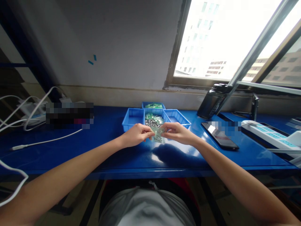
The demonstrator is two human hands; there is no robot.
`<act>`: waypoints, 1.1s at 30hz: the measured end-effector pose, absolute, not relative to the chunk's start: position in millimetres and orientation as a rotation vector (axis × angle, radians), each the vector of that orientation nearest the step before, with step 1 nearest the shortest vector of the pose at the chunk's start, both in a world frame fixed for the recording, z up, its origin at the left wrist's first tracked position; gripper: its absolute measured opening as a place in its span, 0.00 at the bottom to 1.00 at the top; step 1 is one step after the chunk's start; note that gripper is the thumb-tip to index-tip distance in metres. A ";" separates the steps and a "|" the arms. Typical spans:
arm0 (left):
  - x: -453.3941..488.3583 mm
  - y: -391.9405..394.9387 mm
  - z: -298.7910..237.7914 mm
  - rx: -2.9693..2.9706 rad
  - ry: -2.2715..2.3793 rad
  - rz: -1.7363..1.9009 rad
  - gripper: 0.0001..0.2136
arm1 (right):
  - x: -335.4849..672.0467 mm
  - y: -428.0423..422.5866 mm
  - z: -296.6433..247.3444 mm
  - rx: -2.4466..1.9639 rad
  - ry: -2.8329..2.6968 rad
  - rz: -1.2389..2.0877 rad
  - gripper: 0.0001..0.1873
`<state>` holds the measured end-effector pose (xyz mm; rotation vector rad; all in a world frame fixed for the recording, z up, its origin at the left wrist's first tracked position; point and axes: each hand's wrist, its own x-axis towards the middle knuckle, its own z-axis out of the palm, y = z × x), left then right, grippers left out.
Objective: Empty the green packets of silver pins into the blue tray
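Note:
Between my hands is a small clear plastic bag (158, 137) with small pieces inside, too small to make out. My left hand (137, 135) pinches its left edge with thumb and fingers. On the opposite side my right hand (177, 133) grips the bag's upper right edge. Just behind the bag stands a blue bin (166, 116) with loose metal screws (152, 121) and some clear bags in it. Blue bins flank it on the left (133, 116) and right (177, 116). A further blue bin at the back holds green-tinted bags (154, 106).
A phone (219, 135) lies right of my hands, with a black bottle (213, 101) behind it. At far right is a white power strip (270, 134). White cables (50, 142) spread over the left of the blue table (108, 160). A wall and window (202, 40) rise behind.

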<state>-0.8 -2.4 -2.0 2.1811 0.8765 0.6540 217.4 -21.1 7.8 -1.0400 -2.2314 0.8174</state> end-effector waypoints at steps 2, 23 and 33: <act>-0.8 -1.8 -3.1 2.179 0.865 0.664 0.15 | 217.7 -21.0 8.2 -1.051 -2.242 0.830 0.13; 1.6 0.2 -8.7 1.994 0.783 0.801 0.12 | 220.1 -16.6 3.9 -1.054 -2.310 0.969 0.15; 2.7 -0.7 -8.6 2.017 0.780 0.849 0.12 | 218.7 -17.7 7.2 -1.127 -2.257 0.893 0.17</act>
